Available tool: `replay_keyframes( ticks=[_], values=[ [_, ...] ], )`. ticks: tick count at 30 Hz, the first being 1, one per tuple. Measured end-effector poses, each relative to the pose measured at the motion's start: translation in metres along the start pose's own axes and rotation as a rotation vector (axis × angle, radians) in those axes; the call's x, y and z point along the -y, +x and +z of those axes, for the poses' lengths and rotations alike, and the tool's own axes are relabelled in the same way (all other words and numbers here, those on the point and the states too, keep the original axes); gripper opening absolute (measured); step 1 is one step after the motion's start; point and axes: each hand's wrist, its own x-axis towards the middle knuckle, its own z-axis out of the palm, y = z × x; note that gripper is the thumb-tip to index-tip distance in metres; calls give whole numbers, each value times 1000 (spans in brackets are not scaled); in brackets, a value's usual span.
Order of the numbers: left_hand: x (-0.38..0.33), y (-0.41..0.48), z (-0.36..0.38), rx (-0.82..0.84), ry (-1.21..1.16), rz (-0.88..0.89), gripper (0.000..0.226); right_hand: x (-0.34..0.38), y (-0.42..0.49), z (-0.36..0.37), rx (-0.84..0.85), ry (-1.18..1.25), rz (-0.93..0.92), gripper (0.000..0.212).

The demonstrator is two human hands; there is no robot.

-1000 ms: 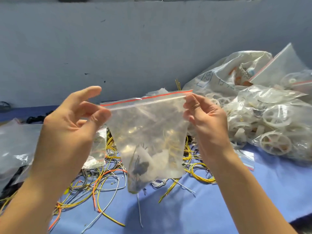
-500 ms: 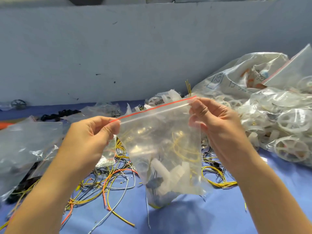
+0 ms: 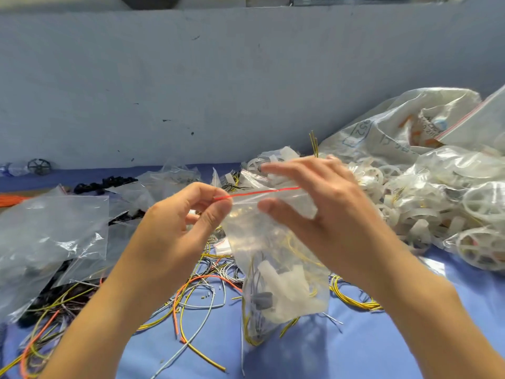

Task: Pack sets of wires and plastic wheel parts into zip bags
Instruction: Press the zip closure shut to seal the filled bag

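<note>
Head view: the filled zip bag (image 3: 276,242) hangs at centre over the bench (image 3: 355,337), left hand (image 3: 177,231) grip pinching the red seal (image 3: 254,193) at its 9 o'clock end, right hand (image 3: 328,214) spread astride it; better to pinch there and slide toward 3 o'clock.

Zip bag (image 3: 276,250): centre, above the surface (image 3: 382,340), between left hand (image 3: 177,231) and right hand (image 3: 333,214)
Bagged parts (image 3: 281,283): in the bag's bottom
Loose wires (image 3: 191,299): on the surface, below and left of the bag
Wheel parts (image 3: 451,203): heaped at right
Other bags (image 3: 49,236): left
Wall (image 3: 218,77): behind everything
</note>
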Motion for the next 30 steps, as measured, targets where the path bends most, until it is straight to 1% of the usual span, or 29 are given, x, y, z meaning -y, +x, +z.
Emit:
replay_keyframes(
  ticks=[2,4,7,9,13,17,20,22,25,27,30],
  values=[
    [-3,0,2,16,35,49,7,10,1,6,64,-3,-6,33],
    [-3,0,3,23,49,78,7,12,2,8,67,14,-18,25],
    [-2,2,4,46,-12,60,8,10,2,8,58,134,11,17],
    [-4,3,5,48,-20,76,10,11,3,10,49,153,28,17],
    [-8,1,8,33,-17,116,7,15,4,9,40,199,58,18],
    [-9,1,7,36,-19,125,7,17,2,7,60,281,115,12],
    [-7,0,4,50,-43,119,9,22,0,8,58,272,140,5],
    [-6,0,4,46,-50,112,9,25,0,10,51,240,143,6],
    [-6,0,6,22,-36,122,7,27,1,9,52,203,133,18],
    [-6,0,6,4,19,149,2,24,1,5,94,155,127,24],
    [-3,1,4,-9,50,133,1,15,1,0,164,75,137,22]
  ],
)
